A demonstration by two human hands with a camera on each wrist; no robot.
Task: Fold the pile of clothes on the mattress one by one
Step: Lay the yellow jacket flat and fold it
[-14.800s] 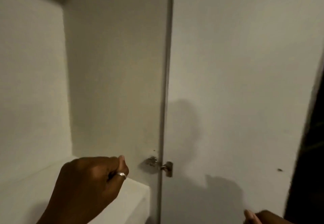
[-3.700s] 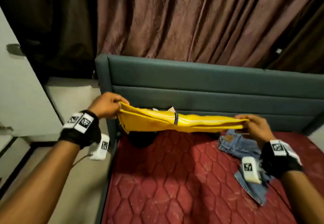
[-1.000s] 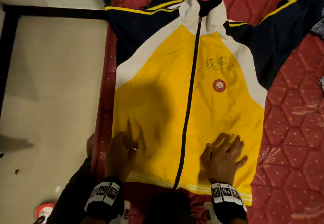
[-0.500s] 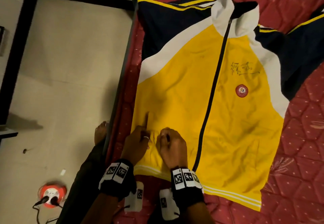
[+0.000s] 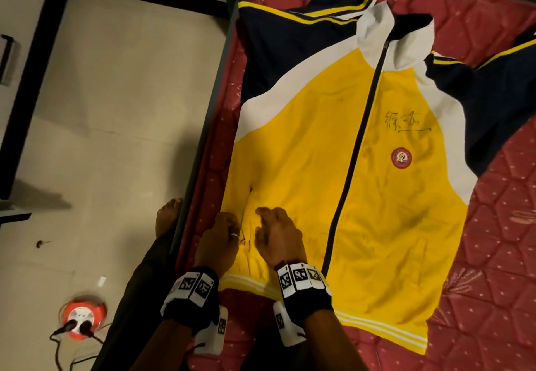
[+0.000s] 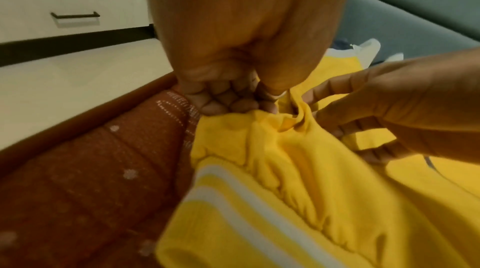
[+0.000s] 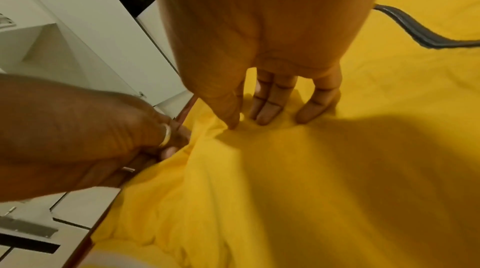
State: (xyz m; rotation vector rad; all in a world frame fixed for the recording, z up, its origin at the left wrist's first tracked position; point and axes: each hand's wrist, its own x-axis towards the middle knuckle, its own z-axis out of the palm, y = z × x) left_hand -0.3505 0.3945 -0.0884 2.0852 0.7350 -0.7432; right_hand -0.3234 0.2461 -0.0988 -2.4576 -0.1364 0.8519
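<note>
A yellow zip jacket [image 5: 333,167] with navy sleeves and white shoulder panels lies front up, spread on the red quilted mattress [image 5: 493,254]. Both hands are on its lower left part, just above the striped hem. My left hand [image 5: 220,237] pinches a raised fold of yellow cloth [image 6: 285,190] between thumb and curled fingers [image 6: 228,100]. Beside it, my right hand [image 5: 275,237] presses straight fingers [image 7: 267,108] onto the cloth [image 7: 311,190], its thumb against the fold. The right sleeve runs off the frame.
The mattress edge and grey bed frame [image 5: 203,138] run along the jacket's left side. My bare foot [image 5: 166,217] stands on the tiled floor [image 5: 116,109], near an orange extension reel [image 5: 82,317]. White drawers [image 6: 75,17] stand to the left.
A second ago both hands lay flat and apart on the lower jacket. The right hand has slid left next to the left hand, which now pinches up a fold.
</note>
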